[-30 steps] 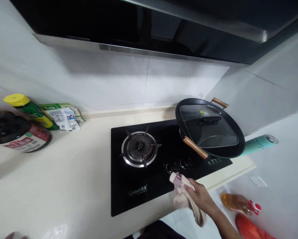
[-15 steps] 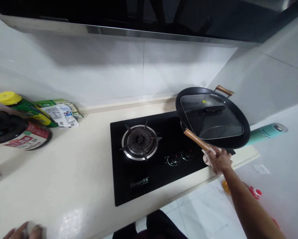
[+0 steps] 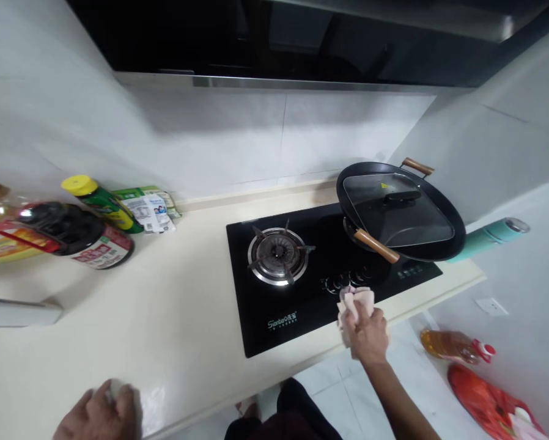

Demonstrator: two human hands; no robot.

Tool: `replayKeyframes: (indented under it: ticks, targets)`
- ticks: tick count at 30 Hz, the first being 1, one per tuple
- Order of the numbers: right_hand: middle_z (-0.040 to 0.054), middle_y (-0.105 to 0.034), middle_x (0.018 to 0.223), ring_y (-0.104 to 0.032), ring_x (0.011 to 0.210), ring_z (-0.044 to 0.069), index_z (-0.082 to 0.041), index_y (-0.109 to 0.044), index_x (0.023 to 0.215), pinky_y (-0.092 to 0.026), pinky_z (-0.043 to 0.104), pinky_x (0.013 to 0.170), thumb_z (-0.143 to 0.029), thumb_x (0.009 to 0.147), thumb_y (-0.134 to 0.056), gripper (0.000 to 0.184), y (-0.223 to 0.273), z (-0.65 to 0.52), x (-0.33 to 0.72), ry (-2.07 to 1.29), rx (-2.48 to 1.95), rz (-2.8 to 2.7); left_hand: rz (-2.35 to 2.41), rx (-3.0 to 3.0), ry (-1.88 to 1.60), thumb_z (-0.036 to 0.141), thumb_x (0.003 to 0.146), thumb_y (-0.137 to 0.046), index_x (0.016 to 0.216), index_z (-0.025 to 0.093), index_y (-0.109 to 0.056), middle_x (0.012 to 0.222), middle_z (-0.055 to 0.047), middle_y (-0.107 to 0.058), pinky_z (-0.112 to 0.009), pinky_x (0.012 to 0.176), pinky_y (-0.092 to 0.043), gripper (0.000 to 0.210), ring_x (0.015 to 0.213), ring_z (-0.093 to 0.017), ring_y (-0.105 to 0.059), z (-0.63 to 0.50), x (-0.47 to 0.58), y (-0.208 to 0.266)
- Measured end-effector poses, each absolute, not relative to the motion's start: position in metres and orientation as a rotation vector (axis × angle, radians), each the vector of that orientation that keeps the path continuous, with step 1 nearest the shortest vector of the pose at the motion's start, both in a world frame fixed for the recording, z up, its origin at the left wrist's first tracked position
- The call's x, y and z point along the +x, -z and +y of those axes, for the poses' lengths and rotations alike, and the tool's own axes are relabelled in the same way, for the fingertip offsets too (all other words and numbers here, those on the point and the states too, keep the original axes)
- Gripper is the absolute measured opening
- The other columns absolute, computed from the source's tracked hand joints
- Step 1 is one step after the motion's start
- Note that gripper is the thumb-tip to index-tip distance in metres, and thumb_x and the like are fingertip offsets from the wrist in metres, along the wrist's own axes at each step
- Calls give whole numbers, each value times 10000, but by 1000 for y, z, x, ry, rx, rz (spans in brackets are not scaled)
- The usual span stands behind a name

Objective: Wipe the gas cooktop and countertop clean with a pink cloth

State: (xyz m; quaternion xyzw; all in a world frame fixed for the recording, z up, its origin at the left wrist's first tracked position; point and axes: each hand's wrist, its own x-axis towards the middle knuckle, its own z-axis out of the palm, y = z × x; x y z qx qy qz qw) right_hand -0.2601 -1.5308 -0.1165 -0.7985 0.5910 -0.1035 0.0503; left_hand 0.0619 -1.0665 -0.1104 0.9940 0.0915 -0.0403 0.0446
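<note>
My right hand [image 3: 368, 336] is closed around a pale pink cloth [image 3: 357, 302] at the front edge of the black gas stove [image 3: 320, 324], just below its knobs [image 3: 343, 281]. A black wok [image 3: 455, 235] with a clear lid [image 3: 421, 217] sits over the right burner. Its wooden handle [image 3: 376, 245] points toward me, apart from my hand. The left burner [image 3: 278, 255] is bare. My left hand [image 3: 103, 415] rests on the cream countertop [image 3: 178, 305] with its fingers apart and slightly bent, holding nothing.
A dark sauce bottle [image 3: 103, 244], a yellow-capped green bottle [image 3: 114, 211] and packets [image 3: 153, 211] stand at the left. A teal cylinder [image 3: 490, 238] lies beyond the wok. An oil bottle [image 3: 453, 345] and red bag [image 3: 480, 397] are on the floor. The range hood [image 3: 302, 46] hangs above.
My right hand has left the wok's handle and moved left with the cloth to the knobs' side of the stove. The view has shifted left, showing more of my left hand.
</note>
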Motion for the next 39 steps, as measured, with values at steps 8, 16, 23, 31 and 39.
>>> replayKeyframes:
  ticks: [8, 16, 23, 31, 39]
  targets:
    - [133, -516, 1225, -534, 1062, 308, -328, -667, 1368, -520, 417, 818, -391, 970, -557, 418, 94, -1416, -181, 212, -2533, 1388, 93, 2889, 82, 663, 960, -207, 1408, 210, -549, 1611, -188, -391, -662, 1200, -267, 723, 1500, -446, -321, -1070, 56, 101]
    - [89, -556, 1244, -592, 1102, 292, -347, -725, 1231, -527, 454, 952, -278, 853, -661, 390, 98, -1305, -138, 377, -2343, 783, -8, 2912, 32, 625, 980, -168, 1382, 228, -557, 1569, -171, -422, -654, 1177, -280, 686, 1476, -445, -322, -1065, 54, 108]
    - [63, -722, 1184, -679, 1066, 261, -255, -687, 1278, -552, 417, 957, -545, 894, -598, 489, 88, -1362, -145, 386, -1490, 654, -63, 2885, 16, 582, 985, -185, 1368, 229, -569, 1549, -150, -447, -619, 1169, -294, 647, 1467, -412, -328, -1064, 50, 104]
    - [166, -683, 1226, -625, 1129, 312, -173, -697, 1192, -510, 513, 1026, -649, 782, -545, 647, 126, -1506, -223, 1031, -1737, 1231, -58, 2850, -2, 524, 991, -263, 1373, 222, -587, 1558, -174, -445, -596, 1166, -304, 585, 1463, -386, -339, -1062, 47, 107]
    - [221, -320, 1655, -201, 1559, 452, -172, -519, 1501, -260, 655, 1207, -749, 852, -523, 868, 145, -1412, -157, 627, -2445, 1214, -59, 2888, 15, 486, 1012, -268, 1389, 203, -577, 1550, -170, -449, -553, 1167, -317, 564, 1461, -360, -340, -1064, 42, 106]
